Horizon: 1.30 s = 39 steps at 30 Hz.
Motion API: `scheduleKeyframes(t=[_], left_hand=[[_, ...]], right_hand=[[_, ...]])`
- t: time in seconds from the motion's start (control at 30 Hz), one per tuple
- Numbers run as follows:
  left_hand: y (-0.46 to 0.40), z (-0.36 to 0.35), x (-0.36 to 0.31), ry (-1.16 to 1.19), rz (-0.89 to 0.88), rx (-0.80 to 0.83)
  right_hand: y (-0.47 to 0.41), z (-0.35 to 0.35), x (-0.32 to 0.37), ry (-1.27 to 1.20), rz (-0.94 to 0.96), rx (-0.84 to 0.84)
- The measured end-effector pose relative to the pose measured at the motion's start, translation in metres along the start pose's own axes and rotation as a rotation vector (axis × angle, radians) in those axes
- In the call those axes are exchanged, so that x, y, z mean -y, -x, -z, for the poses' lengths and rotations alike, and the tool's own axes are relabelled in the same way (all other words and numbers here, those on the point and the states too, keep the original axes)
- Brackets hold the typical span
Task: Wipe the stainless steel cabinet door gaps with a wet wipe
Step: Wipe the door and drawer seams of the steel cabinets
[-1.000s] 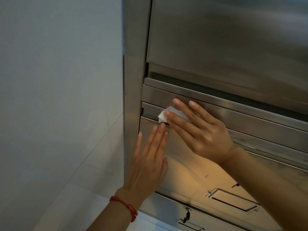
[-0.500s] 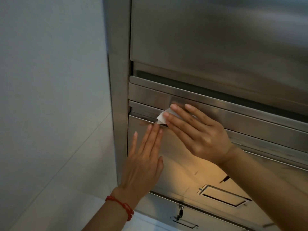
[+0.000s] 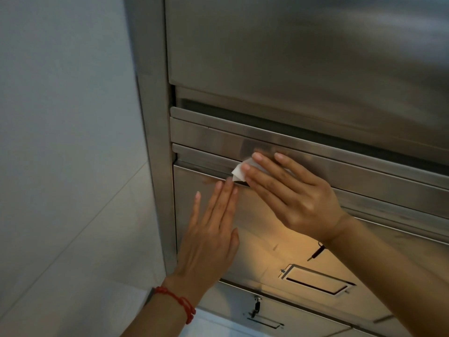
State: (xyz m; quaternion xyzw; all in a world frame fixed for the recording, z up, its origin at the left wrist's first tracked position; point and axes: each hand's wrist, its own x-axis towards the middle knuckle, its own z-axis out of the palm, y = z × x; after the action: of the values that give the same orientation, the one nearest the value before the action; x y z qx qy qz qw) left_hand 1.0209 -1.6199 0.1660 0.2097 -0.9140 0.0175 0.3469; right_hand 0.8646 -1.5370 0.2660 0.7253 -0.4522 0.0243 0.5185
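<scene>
Right hand [image 3: 295, 197], fingers straight, pressing white wet wipe [image 3: 239, 171] into door gap [image 3: 206, 171]. Left hand [image 3: 210, 235], flat and spread, resting on cabinet door [image 3: 261, 244] just below.

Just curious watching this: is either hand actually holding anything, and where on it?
The right hand presses a white wet wipe under straight fingers against the door gap; one corner pokes out. The left hand holds nothing.

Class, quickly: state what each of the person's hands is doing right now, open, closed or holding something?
Left hand: open, fingers straight, flat on the stainless steel cabinet door.
Right hand: open, straight fingers pressing the white wet wipe into the door gap.
</scene>
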Motion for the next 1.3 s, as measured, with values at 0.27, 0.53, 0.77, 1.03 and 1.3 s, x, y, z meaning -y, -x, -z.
scheduleKeyframes(t=[0.27, 0.53, 0.77, 1.03, 1.3], left_hand=[[0.0, -0.005, -0.007, 0.02, -0.004, -0.002], [-0.001, -0.005, -0.012, 0.005, 0.001, 0.0], [-0.001, -0.005, -0.011, 0.009, -0.012, -0.009], [-0.001, -0.003, -0.01, -0.023, -0.008, 0.019], [0.0, -0.003, -0.013, -0.021, -0.002, 0.019]], right_hand=[[0.006, 0.003, -0.004, -0.006, 0.003, 0.003], [0.006, 0.005, -0.004, -0.013, -0.008, -0.004], [0.013, 0.01, -0.006, 0.002, -0.01, 0.006], [0.02, 0.011, -0.008, 0.008, -0.019, 0.02], [0.018, 0.011, -0.008, -0.018, -0.013, 0.021]])
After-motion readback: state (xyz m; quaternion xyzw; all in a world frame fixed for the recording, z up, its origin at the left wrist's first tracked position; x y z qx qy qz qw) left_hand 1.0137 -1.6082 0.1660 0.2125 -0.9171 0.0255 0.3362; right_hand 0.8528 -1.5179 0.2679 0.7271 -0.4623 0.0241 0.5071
